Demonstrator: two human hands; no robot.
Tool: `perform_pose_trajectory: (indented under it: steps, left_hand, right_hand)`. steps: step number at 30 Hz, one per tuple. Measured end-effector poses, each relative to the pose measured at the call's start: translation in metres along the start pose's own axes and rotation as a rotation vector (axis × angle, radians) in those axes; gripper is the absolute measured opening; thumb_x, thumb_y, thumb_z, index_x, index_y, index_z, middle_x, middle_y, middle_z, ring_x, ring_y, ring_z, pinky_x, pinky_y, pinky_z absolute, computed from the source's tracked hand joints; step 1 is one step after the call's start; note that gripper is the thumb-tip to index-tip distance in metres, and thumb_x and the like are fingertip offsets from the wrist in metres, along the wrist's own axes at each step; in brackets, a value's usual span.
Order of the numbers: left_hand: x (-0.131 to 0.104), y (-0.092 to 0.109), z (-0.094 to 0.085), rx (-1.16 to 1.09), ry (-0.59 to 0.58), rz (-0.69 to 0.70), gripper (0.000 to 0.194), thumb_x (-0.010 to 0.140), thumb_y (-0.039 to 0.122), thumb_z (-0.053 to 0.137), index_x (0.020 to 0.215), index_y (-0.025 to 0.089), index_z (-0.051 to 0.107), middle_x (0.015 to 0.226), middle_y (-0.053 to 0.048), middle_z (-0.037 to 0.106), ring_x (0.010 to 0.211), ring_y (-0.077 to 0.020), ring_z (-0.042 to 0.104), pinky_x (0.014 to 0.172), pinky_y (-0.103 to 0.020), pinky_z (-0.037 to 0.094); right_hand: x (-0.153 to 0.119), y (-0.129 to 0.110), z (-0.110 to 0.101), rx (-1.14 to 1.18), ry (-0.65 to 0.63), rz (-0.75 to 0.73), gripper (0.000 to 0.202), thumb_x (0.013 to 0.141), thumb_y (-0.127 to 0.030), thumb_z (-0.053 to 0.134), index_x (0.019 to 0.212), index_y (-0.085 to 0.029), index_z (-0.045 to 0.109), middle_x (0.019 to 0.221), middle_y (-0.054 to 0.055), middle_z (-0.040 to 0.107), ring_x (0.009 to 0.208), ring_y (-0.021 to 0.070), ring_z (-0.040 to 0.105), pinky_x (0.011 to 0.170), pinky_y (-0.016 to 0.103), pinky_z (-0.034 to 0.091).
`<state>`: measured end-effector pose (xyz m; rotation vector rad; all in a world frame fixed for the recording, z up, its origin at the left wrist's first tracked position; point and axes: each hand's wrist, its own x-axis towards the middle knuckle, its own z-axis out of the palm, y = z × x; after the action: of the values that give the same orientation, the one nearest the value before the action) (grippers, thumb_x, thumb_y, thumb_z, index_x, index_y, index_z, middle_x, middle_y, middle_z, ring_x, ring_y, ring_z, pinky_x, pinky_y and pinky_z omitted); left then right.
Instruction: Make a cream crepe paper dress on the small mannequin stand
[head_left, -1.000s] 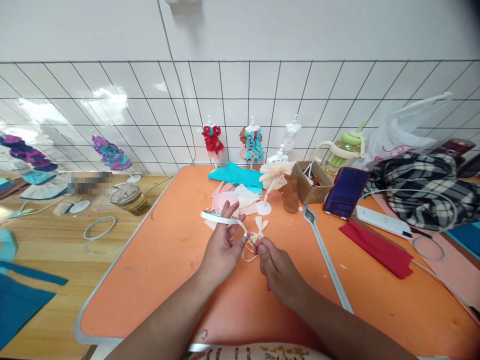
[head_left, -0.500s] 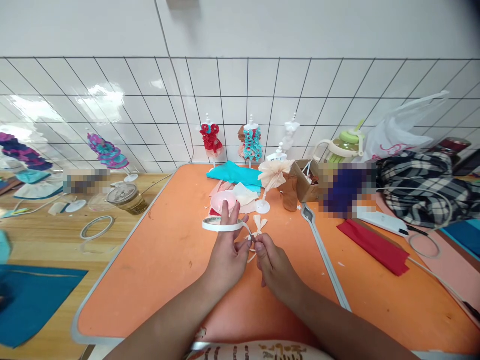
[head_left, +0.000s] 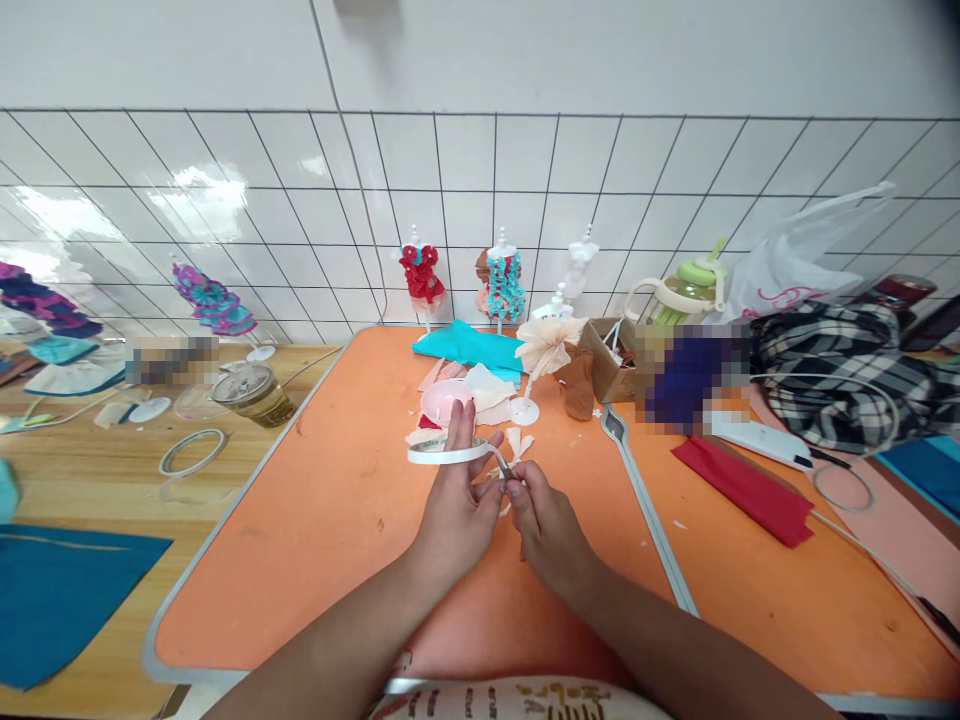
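A roll of white tape [head_left: 426, 456] hangs over the raised fingers of my left hand [head_left: 456, 515]. From the roll, a free strip runs right to my fingertips. My left thumb and a finger pinch near the strip's end. Opposite them, the fingertips of my right hand [head_left: 551, 520] are closed on the same end, touching or almost touching my left thumb; a small dark bit shows there, too small to name. Just behind the hands lie a gathered cream fabric piece [head_left: 517, 443] and a pink round dish [head_left: 444, 400] among pale fabric scraps [head_left: 491, 388].
Small dressed mannequins, one in red [head_left: 422, 275] and one in turquoise [head_left: 505, 285], stand by the tiled wall. Turquoise cloth [head_left: 469, 348], a cream ruffled piece [head_left: 551, 343] and a cardboard box [head_left: 609, 370] sit in front. Red cloth [head_left: 742, 492] lies right; a lidded cup [head_left: 251, 390] left.
The tape roll and both hands stay almost in place, with only slight finger movement at the strip's end. The view has shifted slightly.
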<state>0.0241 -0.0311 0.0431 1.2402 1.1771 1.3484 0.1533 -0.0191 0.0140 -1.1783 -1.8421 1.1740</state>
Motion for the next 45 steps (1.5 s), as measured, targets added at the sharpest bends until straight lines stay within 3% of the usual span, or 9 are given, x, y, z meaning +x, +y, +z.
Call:
perform_pose_trajectory:
  steps: [5, 10, 14, 19, 25, 29, 31, 37, 45]
  left_hand:
    - [0.002, 0.001, 0.0, -0.055, -0.012, -0.046, 0.085, 0.079, 0.011, 0.056, 0.143, 0.044, 0.011, 0.154, -0.002, 0.011, 0.132, -0.0286, 0.037, 0.072, -0.024, 0.057]
    - [0.003, 0.0, -0.001, -0.101, -0.029, -0.08, 0.086, 0.08, 0.012, 0.058, 0.144, 0.041, 0.008, 0.146, -0.007, 0.034, 0.132, -0.0266, 0.038, 0.079, -0.028, 0.054]
    - [0.009, 0.004, -0.011, -0.161, -0.05, -0.102, 0.077, 0.08, 0.021, 0.062, 0.143, 0.036, 0.021, 0.143, -0.007, 0.041, 0.125, -0.0264, 0.047, 0.093, -0.035, 0.048]
    - [0.018, 0.007, -0.022, -0.128, 0.031, -0.113, 0.061, 0.082, 0.034, 0.061, 0.138, 0.034, 0.037, 0.146, -0.007, 0.037, 0.11, -0.0262, 0.06, 0.094, -0.042, 0.049]
    - [0.018, 0.006, -0.02, -0.087, 0.128, -0.049, 0.055, 0.082, 0.035, 0.061, 0.135, 0.032, 0.043, 0.145, -0.006, 0.039, 0.106, -0.0254, 0.062, 0.09, -0.039, 0.053]
    - [0.022, 0.011, -0.028, -0.077, 0.262, 0.001, 0.054, 0.083, 0.035, 0.06, 0.134, 0.033, 0.044, 0.142, -0.005, 0.044, 0.107, -0.0255, 0.062, 0.089, -0.037, 0.054]
    - [0.024, 0.013, -0.032, -0.076, 0.287, -0.005, 0.055, 0.083, 0.034, 0.061, 0.134, 0.035, 0.043, 0.143, -0.005, 0.043, 0.107, -0.0252, 0.062, 0.088, -0.037, 0.054]
    - [0.022, 0.01, -0.03, -0.08, 0.098, -0.104, 0.058, 0.08, 0.032, 0.065, 0.134, 0.033, 0.044, 0.149, -0.007, 0.033, 0.104, -0.0262, 0.063, 0.085, -0.036, 0.055]
    - [0.014, 0.012, -0.022, -0.151, -0.151, -0.112, 0.077, 0.071, 0.018, 0.072, 0.138, 0.034, 0.037, 0.152, -0.007, 0.024, 0.122, -0.032, 0.049, 0.087, -0.036, 0.054]
  right_hand:
    - [0.0, 0.002, 0.003, -0.002, 0.01, 0.007, 0.027, 0.096, -0.043, 0.025, 0.094, -0.023, 0.043, 0.062, -0.004, 0.05, 0.043, 0.0112, 0.048, 0.044, 0.021, 0.034]
    - [0.001, 0.001, -0.001, -0.023, 0.008, 0.005, 0.026, 0.096, -0.041, 0.027, 0.094, -0.023, 0.046, 0.061, -0.004, 0.052, 0.043, 0.0109, 0.047, 0.044, 0.021, 0.034]
    - [0.002, 0.0, -0.005, -0.039, -0.01, 0.001, 0.028, 0.096, -0.041, 0.028, 0.094, -0.022, 0.048, 0.06, -0.005, 0.047, 0.042, 0.0095, 0.045, 0.041, 0.019, 0.034]
    - [0.001, -0.001, -0.003, 0.095, -0.123, 0.041, 0.032, 0.095, -0.047, 0.026, 0.093, -0.022, 0.047, 0.061, -0.006, 0.039, 0.041, 0.0076, 0.042, 0.034, 0.016, 0.036]
    - [0.001, 0.001, -0.002, 0.346, -0.265, 0.125, 0.035, 0.092, -0.053, 0.029, 0.088, -0.022, 0.044, 0.054, -0.008, 0.033, 0.042, 0.0079, 0.035, 0.033, 0.019, 0.046]
    - [-0.001, 0.003, -0.007, 0.346, -0.336, 0.124, 0.034, 0.092, -0.053, 0.03, 0.086, -0.022, 0.044, 0.053, -0.008, 0.035, 0.038, 0.0069, 0.035, 0.031, 0.017, 0.043]
    - [-0.002, 0.004, -0.011, 0.34, -0.302, 0.067, 0.035, 0.092, -0.052, 0.031, 0.084, -0.022, 0.045, 0.052, -0.008, 0.036, 0.038, 0.0069, 0.036, 0.032, 0.017, 0.04]
    - [0.002, 0.003, -0.021, 0.231, 0.083, -0.032, 0.026, 0.087, -0.044, 0.047, 0.1, -0.021, 0.051, 0.052, -0.009, 0.032, 0.045, 0.0083, 0.034, 0.045, 0.019, 0.032]
    - [0.005, -0.002, -0.017, 0.063, 0.064, 0.011, 0.013, 0.08, -0.032, 0.056, 0.078, -0.019, 0.058, 0.05, -0.009, 0.025, 0.046, 0.008, 0.028, 0.046, 0.02, 0.024]
